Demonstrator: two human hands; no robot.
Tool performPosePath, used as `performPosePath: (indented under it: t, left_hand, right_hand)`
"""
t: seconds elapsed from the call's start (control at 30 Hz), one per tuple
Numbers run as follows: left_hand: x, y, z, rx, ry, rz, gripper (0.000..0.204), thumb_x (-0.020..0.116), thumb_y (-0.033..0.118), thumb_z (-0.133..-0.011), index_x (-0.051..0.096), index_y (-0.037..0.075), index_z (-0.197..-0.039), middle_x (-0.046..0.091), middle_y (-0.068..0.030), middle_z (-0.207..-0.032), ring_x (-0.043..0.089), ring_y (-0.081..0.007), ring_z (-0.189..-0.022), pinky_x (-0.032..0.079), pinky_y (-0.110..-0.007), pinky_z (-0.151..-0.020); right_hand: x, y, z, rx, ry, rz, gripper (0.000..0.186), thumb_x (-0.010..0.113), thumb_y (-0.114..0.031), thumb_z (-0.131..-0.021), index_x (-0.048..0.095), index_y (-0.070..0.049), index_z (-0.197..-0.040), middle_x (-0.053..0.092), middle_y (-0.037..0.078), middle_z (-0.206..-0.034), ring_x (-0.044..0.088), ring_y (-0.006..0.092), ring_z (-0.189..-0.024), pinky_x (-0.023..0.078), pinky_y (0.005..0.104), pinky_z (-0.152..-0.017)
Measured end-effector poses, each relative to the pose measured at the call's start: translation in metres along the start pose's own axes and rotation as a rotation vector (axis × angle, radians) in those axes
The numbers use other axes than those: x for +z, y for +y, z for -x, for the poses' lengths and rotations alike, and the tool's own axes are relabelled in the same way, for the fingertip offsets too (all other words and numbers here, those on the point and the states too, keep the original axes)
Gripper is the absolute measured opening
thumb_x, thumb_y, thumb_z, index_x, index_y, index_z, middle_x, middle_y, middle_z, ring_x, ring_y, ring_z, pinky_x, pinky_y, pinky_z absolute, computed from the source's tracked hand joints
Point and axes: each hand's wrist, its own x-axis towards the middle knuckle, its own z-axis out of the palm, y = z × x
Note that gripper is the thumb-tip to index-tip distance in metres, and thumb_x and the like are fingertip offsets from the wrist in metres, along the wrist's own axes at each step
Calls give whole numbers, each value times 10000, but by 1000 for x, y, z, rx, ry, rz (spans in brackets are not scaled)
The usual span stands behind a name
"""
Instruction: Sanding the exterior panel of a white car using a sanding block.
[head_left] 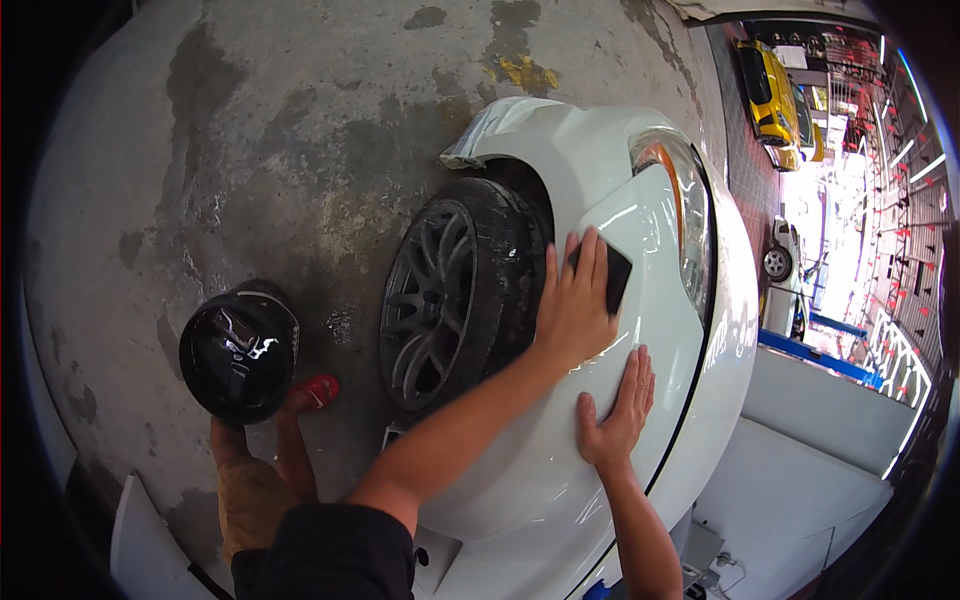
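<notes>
My left hand (580, 305) lies over a thin black rectangular pad (618, 272) pressed flat to the white car's fender (610, 215), between the wheel arch and the headlight. Its fingers stretch across the pad and partly cover it. The pad's exact kind does not show. Closer to me, my right hand (617, 415) rests palm down on the white panel, fingers stretched out and thumb apart, with nothing in it. Small glossy spots, like water, show on the paintwork.
The front wheel (435, 300) has dark grey spokes. Left of it stands a glossy black bucket (235, 365) beside a red sandal (318, 391). Stained concrete floor (300, 130) spreads around. The headlight (675, 190) borders the fender. A yellow car (768, 95) stands far right.
</notes>
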Motion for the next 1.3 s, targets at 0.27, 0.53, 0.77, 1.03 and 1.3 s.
performPosePath:
  t: [0.27,0.53,0.77,1.03,1.3]
  left_hand:
    - [-28,-2,107,-128,-126,409,812,520,403,-962,211,-101,-1518,157,-268,-1617,158,-428,-1504,90,-625,-1183]
    - [-37,2,179,-237,-131,437,740,489,356,-988,234,-96,-1516,186,-219,-1627,148,-398,-1512,68,-592,-1200]
    - [-8,-19,75,-252,-81,412,761,461,379,-996,196,-83,-1539,122,-229,-1641,124,-412,-1518,35,-622,-1186]
    - [-9,-18,64,-240,-20,393,687,403,367,-1028,263,-100,-1512,179,-239,-1623,167,-404,-1505,73,-597,-1198]
    - [-5,-22,86,-181,-47,521,675,375,368,-1040,224,-61,-1540,168,-207,-1636,114,-385,-1524,19,-578,-1205]
  right_hand:
    - [3,-1,2,-15,10,-4,773,566,-294,-890,292,66,-1516,314,277,-1565,263,420,-1477,131,520,-1213]
    - [1,3,3,-20,37,-1,750,555,-252,-899,278,41,-1531,313,256,-1575,267,415,-1475,141,513,-1212]
    - [6,-12,1,-5,26,-53,755,572,-224,-878,289,43,-1526,323,259,-1568,268,427,-1470,137,514,-1213]
    - [6,-5,1,-36,25,-12,756,561,-247,-883,288,51,-1522,326,270,-1562,281,431,-1462,151,519,-1207]
    - [1,-2,5,-46,27,-2,757,555,-256,-885,286,53,-1522,322,267,-1565,282,429,-1463,146,516,-1206]
